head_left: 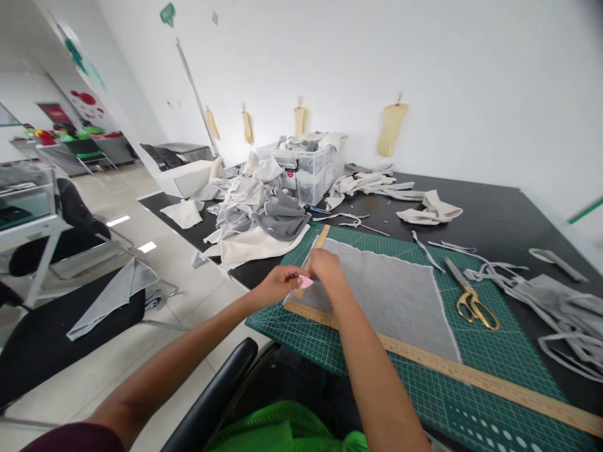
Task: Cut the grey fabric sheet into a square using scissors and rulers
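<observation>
Slip risk at the grey cloth's (391, 282) left edge

Our cloth lies flat on the cutting mat (499, 351). Our L hand (281, 282), at the cloth's left edge, pinches a pink piece (306, 282), prob. chalk; our R hand (324, 262) curls over the short ruler (323, 236) there, but we can't tell if it grips or just presses. Main risk, we'd say: uneven pressure pivots that ruler, so any mark goes off. The long ruler (424, 351) along the cloth's near edge has no hand on it; our R forearm (362, 351) could bump it askew. The cloth, prob. soft, could ruck under the pink piece. Scissors (465, 285) lie just right of the cloth; a careless sweep might push them onto it.
</observation>
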`<state>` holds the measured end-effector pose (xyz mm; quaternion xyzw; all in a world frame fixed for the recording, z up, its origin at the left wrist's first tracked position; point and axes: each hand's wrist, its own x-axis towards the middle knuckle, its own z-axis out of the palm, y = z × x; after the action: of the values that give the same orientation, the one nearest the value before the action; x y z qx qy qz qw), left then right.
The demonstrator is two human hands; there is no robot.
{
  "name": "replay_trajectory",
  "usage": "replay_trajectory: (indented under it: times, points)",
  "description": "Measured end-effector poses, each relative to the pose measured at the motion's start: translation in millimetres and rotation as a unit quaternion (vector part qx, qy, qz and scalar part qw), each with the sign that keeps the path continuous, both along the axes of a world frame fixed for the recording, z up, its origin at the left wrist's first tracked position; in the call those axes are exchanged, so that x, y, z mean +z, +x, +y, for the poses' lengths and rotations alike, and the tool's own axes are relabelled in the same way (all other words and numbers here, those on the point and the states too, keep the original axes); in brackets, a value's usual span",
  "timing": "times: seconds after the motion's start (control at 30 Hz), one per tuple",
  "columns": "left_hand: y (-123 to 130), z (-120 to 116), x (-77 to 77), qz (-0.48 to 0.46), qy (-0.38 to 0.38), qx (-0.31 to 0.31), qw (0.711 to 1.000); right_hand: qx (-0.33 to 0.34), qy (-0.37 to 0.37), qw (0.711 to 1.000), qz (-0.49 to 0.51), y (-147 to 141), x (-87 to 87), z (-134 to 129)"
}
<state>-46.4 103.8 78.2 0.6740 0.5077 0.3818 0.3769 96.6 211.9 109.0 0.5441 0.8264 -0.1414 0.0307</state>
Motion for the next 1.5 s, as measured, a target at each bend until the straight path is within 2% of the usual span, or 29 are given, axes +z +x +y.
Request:
replay_trajectory:
  times: [0.1,0.2,0.33,0.4,0.53,0.67,0.83,0.97,1.03,1.07,1.13,1.2,1.27,1.4,1.5]
  points:
    - [24,-10,-16.9,-0.039,0.064,0.076,0.994,0.005,0.012,1.000,-0.005,2,0.9,-1]
    - [41,-20,-31.0,-0.034,0.120,0.154,0.980,0.010,0.018,1.000,-0.004,4,0.8,-1]
    - [52,-30,-34.0,0.028,0.206,0.224,0.952,0.010,0.016,1.000,0.006,6,-0.8,3]
    - [59,-37,-32.7,0.065,0.271,0.215,0.936,0.013,0.013,1.000,0.016,6,-2.2,5]
    - [83,-53,-33.1,0.075,0.371,0.142,0.915,0.025,0.005,0.999,0.040,11,-5.5,7]
    - [103,-59,-33.3,0.031,0.347,0.179,0.920,0.043,0.006,0.995,0.094,24,-9.3,6]
    - [105,-55,-30.0,-0.022,0.302,0.209,0.930,0.061,0.016,0.977,0.204,44,-8.5,7]
    - [104,-52,-30.2,-0.027,0.260,0.235,0.936,0.040,0.037,0.953,0.297,63,-6.6,-6]
    - [103,-49,-30.7,-0.030,0.227,0.248,0.941,0.040,0.010,0.938,0.343,76,-9.6,-20]
    - [103,-47,-30.8,-0.033,0.212,0.251,0.944,0.046,-0.023,0.925,0.376,82,-12.3,-28]
    - [103,-42,-31.0,-0.039,0.189,0.250,0.949,0.060,-0.140,0.869,0.471,91,-19.0,-43]
    - [102,-39,-31.1,-0.037,0.177,0.236,0.955,0.052,-0.215,0.825,0.520,94,-25.6,-54]
    - [103,-39,-31.8,-0.022,0.172,0.219,0.960,0.033,-0.232,0.814,0.532,92,-29.9,-60]
    - [109,-44,-36.5,0.058,0.218,0.207,0.952,-0.009,-0.217,0.800,0.560,93,-30.8,-58]
    - [115,-51,-40.5,0.147,0.288,0.175,0.930,-0.070,-0.204,0.768,0.603,106,-29.0,-50]
